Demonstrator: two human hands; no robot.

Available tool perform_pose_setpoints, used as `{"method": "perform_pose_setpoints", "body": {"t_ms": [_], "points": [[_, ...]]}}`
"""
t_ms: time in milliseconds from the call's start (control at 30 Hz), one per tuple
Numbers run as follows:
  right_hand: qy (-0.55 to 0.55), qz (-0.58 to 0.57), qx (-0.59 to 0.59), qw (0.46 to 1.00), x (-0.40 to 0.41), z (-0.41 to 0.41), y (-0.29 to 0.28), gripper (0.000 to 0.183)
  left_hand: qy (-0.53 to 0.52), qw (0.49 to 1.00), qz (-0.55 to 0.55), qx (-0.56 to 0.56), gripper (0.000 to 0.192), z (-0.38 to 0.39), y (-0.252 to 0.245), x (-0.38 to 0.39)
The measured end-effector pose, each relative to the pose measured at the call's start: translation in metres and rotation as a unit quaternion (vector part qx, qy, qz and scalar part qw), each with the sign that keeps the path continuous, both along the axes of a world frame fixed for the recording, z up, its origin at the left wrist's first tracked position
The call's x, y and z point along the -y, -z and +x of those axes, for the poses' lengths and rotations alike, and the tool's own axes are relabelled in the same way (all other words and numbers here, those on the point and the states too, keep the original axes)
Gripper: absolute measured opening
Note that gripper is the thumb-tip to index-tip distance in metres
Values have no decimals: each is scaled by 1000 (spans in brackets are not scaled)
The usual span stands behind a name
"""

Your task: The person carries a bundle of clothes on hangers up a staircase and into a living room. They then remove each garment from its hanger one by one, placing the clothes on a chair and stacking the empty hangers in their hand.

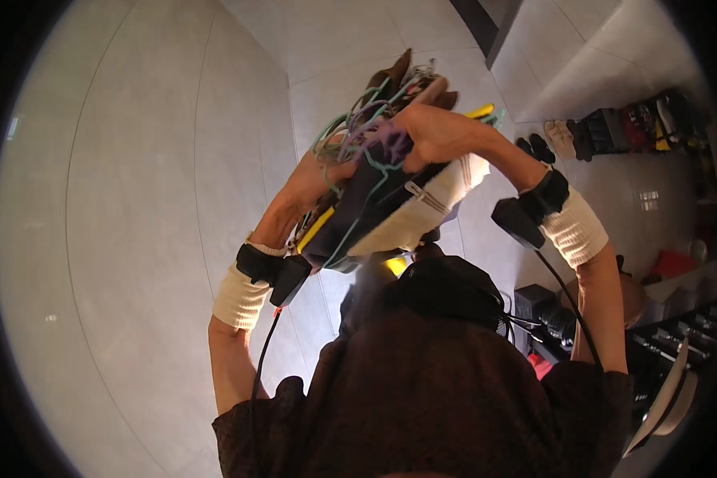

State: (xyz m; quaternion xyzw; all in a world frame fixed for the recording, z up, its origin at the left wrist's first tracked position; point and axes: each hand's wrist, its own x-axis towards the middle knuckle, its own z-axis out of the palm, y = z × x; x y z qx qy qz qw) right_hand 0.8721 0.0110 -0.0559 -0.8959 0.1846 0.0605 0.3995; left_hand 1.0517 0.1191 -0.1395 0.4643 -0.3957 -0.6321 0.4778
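Note:
A bundle of folded dark and cream cloth (394, 215) is raised in front of me, with thin green and purple cords or hangers tangled along its upper side. My right hand (433, 134) grips its upper right part, near a purple tangle (385, 140). Lower on the left, my left hand (328, 167) is closed around the bundle, and its fingers are partly hidden by cords and cloth. Yellow strips (315, 230) show at the bundle's edges. Cream knitted cuffs and black strapped devices with cables sit on both my forearms.
Tiled floor lies below, and a pale wall (137, 179) rises at the left. Shoes (535, 148) and bags (609, 128) line the wall at the upper right. A rack (669, 343) with a light-coloured hat (663, 406) stands at the lower right, near a black box (533, 302).

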Motion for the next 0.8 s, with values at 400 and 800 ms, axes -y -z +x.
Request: {"method": "perform_pose_setpoints", "body": {"t_ms": [400,800], "points": [[21,-29,152,988,24,-7,-1,41,32,999,-8,18,60,-21,-39,-4],[-2,-364,310,879,58,-13,-4,35,-116,992,-14,-52,35,-36,-36,33]]}}
